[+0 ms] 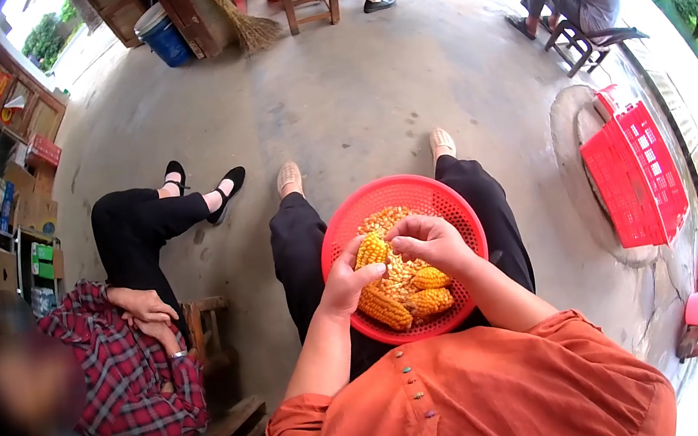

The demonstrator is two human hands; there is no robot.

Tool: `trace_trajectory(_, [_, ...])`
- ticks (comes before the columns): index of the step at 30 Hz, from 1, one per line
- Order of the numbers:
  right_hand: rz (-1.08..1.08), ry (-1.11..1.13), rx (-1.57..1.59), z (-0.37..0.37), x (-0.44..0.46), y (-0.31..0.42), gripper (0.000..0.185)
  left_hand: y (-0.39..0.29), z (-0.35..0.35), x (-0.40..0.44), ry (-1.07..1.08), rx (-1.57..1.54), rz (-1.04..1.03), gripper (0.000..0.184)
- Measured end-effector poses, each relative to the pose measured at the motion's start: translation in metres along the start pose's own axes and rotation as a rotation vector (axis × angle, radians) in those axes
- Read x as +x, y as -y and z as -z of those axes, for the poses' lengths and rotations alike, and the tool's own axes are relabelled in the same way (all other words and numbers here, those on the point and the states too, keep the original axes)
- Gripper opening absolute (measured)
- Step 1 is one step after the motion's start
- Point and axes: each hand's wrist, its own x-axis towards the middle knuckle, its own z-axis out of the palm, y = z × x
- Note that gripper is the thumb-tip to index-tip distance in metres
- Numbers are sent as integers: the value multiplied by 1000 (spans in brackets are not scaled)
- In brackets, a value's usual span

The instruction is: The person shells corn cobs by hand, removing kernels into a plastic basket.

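Concrete floor, pale and stained, under feet. Red basin on lap, loose kernels spread inside: part of corn looks shelled. Three cobs in basin, rows largely full, look unshelled. Left hand closed round another cob, kernels on visible side. Right hand beside it, fingers curled near thumb; cannot tell if gripping anything.

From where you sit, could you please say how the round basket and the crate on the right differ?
The basket is round, the crate long and angular. The basket, holding corn cobs and kernels, rests on the lap; the crate stands on the ground. Both are red, with perforated walls.
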Motion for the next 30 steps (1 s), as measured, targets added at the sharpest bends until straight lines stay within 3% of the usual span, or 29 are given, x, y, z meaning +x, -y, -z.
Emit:
trace_trajectory(5, [64, -11, -23, -2, 2, -3, 15, -3, -5, -1, -8, -24, 13, 50])
trace_trajectory(7, [-23, -15, -90, -4, 1, 6, 15, -5, -6, -1, 3, -30, 19, 46])
trace_trajectory(13, [-18, 20, -65, -8, 6, 5, 14, -8, -4, -1, 9, -85, 47, 44])
trace_trajectory(16, [-16, 23, -66, -8, 7, 5, 15, -8, -8, -1, -83, -113, 22, 45])
trace_trajectory(21, [8, 22, -121, -8, 6, 6, 16, -3, -4, -1, -95, 37, -54, 47])
trace_trajectory(24, [20, -16, -280, -10, 1, 16, 14, -3, -8, -2, -81, 158, -81, 43])
trace_trajectory(26, [93, -64, -553, -9, 0, 14, 14, -2, -6, -1, -66, 221, -104, 42])
trace_trajectory(30, [124, -120, -564, -12, -1, 3, 11, 0, -7, 1, -47, 208, -78, 40])
